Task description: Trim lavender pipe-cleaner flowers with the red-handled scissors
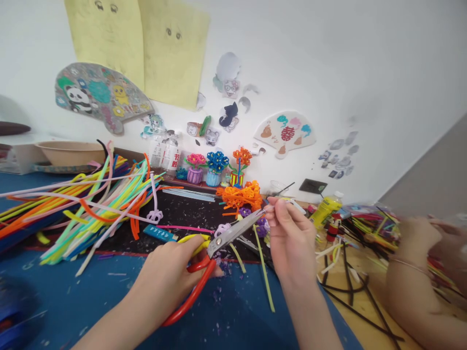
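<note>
My left hand (171,272) is closed around the red handles of a pair of scissors (219,243), whose grey blades point up and right. The blade tips reach my right hand (288,238), which pinches a small purple pipe-cleaner piece (261,224) between thumb and fingers. A yellow-green pipe cleaner (264,270) lies on the blue mat (109,296) below my right hand. Purple trimmings are scattered under the scissors.
A big heap of coloured pipe cleaners (83,204) covers the left. Orange pipe-cleaner flowers (242,194) and small potted ones (216,167) stand by the wall. Another person's hands (423,253) work at the right among black stems and a yellow glue bottle (326,208).
</note>
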The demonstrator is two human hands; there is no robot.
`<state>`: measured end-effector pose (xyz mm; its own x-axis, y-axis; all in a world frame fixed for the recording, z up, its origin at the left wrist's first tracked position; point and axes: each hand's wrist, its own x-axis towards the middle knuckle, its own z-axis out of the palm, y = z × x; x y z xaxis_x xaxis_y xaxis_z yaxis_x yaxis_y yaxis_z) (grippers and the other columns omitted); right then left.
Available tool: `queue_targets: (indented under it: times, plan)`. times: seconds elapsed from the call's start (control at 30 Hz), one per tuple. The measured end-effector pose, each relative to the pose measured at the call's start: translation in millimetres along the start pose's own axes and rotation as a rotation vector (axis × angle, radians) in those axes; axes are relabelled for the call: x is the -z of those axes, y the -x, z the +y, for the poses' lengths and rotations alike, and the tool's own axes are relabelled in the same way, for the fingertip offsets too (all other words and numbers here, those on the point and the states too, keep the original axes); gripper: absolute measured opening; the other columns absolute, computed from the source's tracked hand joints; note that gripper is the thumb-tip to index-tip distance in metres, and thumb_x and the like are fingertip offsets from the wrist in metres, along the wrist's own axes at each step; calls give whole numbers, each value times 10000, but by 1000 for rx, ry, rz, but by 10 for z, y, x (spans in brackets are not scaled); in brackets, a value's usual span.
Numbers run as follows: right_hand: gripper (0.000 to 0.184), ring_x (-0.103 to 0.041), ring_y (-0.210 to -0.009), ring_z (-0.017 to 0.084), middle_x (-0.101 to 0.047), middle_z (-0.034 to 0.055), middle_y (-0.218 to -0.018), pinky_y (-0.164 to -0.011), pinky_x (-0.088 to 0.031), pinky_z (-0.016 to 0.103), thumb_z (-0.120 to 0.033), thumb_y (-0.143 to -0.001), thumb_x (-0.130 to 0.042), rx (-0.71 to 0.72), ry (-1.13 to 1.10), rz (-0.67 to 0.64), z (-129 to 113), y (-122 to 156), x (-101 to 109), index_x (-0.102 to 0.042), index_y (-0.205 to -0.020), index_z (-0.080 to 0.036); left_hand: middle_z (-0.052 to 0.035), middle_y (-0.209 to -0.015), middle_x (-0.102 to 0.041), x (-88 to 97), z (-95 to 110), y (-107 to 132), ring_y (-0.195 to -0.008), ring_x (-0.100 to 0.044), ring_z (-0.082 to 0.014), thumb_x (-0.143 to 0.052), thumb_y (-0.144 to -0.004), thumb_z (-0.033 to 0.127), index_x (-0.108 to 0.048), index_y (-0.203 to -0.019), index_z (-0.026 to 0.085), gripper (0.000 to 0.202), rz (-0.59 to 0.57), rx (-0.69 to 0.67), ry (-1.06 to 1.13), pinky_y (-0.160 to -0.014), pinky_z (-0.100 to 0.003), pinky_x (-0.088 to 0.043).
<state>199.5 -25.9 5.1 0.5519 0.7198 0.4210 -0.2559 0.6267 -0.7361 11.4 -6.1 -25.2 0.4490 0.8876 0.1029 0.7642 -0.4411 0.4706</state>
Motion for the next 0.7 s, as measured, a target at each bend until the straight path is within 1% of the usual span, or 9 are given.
queue_targets:
  times: [0.13, 0.33, 0.5, 0.6, 0.7]
  plan:
    - [30, -558, -578, 72, -711, 37, -747, -531, -432, 198, -206, -720, -753, -5, 0, 1, -1, 1, -2, -750, -724, -177, 69, -529, -516, 0, 8, -4, -502, -439, -123, -527, -781, 427, -445, -666, 237, 237, -15, -4, 25, -530, -216, -245]
    - [35, -560, -574, 72, -709, 37, -744, -532, -445, 195, -204, -715, -756, -3, -13, 3, 0, 1, -2, -749, -725, -171, 73, -514, -461, -4, 20, -7, -486, -368, -113, -552, -743, 523, -389, -623, 230, 356, -13, 13, 63, -515, -217, -233]
    - [28, -565, -579, 62, -710, 33, -744, -535, -452, 174, -195, -716, -755, -12, -42, 6, 8, -11, 3, -748, -722, -168, 72, -512, -430, -10, 32, -22, -492, -342, -113, -555, -728, 543, -365, -619, 229, 383, -64, 16, 63, -513, -223, -219]
    - [30, -562, -578, 59, -707, 33, -741, -535, -454, 166, -194, -711, -759, -27, -50, 12, 6, -18, 4, -748, -720, -167, 61, -546, -467, -8, 36, -21, -508, -366, -117, -539, -736, 525, -355, -621, 227, 369, -78, 16, 60, -516, -226, -212]
    - [38, -556, -575, 65, -702, 35, -736, -524, -456, 173, -203, -702, -764, -33, -49, 16, 0, -17, 4, -749, -716, -171, 52, -594, -524, -4, 40, -8, -515, -417, -121, -514, -750, 473, -396, -656, 231, 285, -101, 27, 56, -515, -227, -212]
